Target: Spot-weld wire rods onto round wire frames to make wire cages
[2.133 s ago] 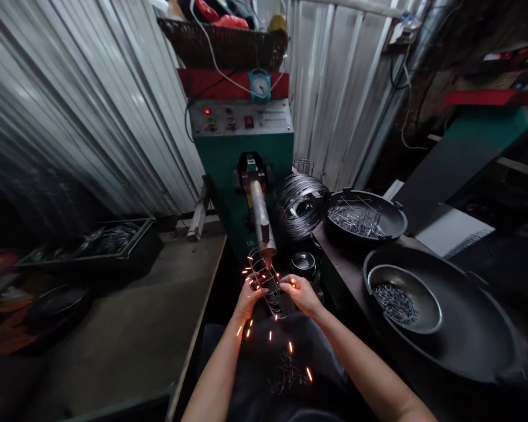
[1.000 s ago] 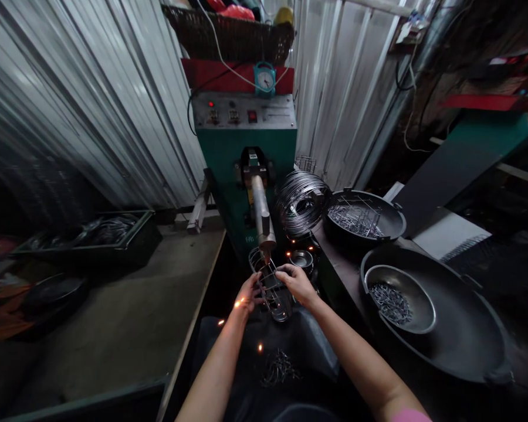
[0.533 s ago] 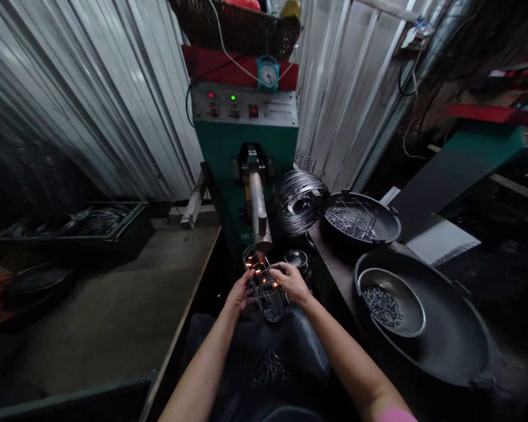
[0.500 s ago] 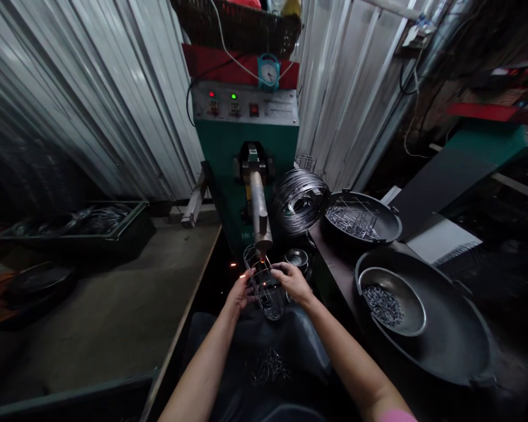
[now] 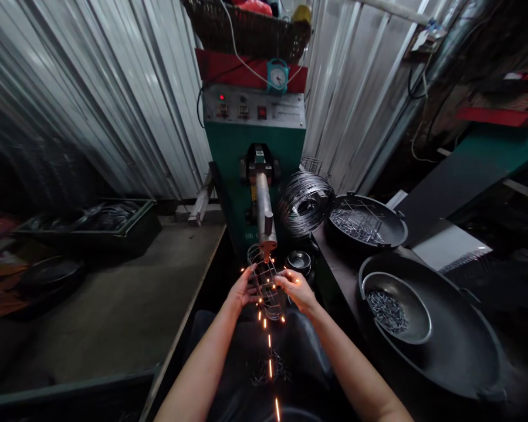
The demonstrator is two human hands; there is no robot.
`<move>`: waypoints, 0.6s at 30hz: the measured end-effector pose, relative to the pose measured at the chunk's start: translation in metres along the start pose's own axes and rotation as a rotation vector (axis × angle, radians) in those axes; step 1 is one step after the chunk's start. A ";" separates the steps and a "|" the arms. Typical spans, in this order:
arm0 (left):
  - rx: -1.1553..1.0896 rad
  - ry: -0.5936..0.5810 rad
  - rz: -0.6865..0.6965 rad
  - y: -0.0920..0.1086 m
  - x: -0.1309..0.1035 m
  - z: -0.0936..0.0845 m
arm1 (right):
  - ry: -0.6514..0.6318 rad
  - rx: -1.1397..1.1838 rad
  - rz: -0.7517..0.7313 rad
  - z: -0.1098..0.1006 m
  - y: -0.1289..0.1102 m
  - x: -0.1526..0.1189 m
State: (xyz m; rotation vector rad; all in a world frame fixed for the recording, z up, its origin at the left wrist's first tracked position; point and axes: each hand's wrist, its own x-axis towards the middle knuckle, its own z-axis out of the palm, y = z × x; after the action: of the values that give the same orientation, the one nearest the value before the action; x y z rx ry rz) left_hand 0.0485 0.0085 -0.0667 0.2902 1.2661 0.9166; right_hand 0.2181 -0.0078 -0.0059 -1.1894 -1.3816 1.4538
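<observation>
A wire cage of thin metal rods lies tilted under the electrode arm of a green spot welder. Its upper end is at the electrode tip, where orange sparks fly and fall toward my lap. My left hand grips the cage's left side, thumb on top and fingers around the wires. On the right side, my right hand is closed in a pinch by the cage's wires near the tip; whether a small loose wire is between those fingertips I cannot make out. Short wire pieces lie on my dark apron.
A wire coil hangs right of the welder. Further right stand a black pan with wire pieces and a large pan bearing a metal bowl of short wires. At left is a green bin. A small teal clock sits atop the welder.
Sparks have burst from the electrode tip and stream downward. The green light on the panel has gone out. The view has shifted slightly; both hands stay at the cage.
</observation>
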 end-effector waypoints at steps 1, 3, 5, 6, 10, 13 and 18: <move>0.009 -0.012 0.024 -0.004 0.000 -0.005 | -0.002 0.013 0.015 -0.003 0.004 -0.005; 0.095 0.017 0.175 -0.017 -0.001 -0.018 | -0.021 0.017 0.036 -0.010 0.013 -0.015; 0.307 0.091 0.499 -0.032 -0.004 -0.031 | -0.069 -0.013 0.038 -0.017 0.023 -0.024; 0.444 0.108 0.687 -0.039 -0.006 -0.037 | -0.094 -0.031 0.034 -0.019 0.027 -0.028; 0.828 -0.006 1.117 -0.055 -0.006 -0.046 | -0.092 -0.061 -0.017 -0.019 0.036 -0.034; 0.652 -0.014 1.010 -0.054 0.001 -0.044 | -0.046 -0.058 -0.036 -0.016 0.035 -0.036; 0.686 -0.186 1.016 -0.052 0.004 -0.038 | -0.033 -0.039 -0.036 -0.014 0.029 -0.038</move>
State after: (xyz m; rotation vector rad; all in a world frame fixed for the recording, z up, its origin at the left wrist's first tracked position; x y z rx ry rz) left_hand 0.0361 -0.0321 -0.1152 1.6267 1.2037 1.2104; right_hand 0.2424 -0.0437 -0.0298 -1.1638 -1.4529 1.4330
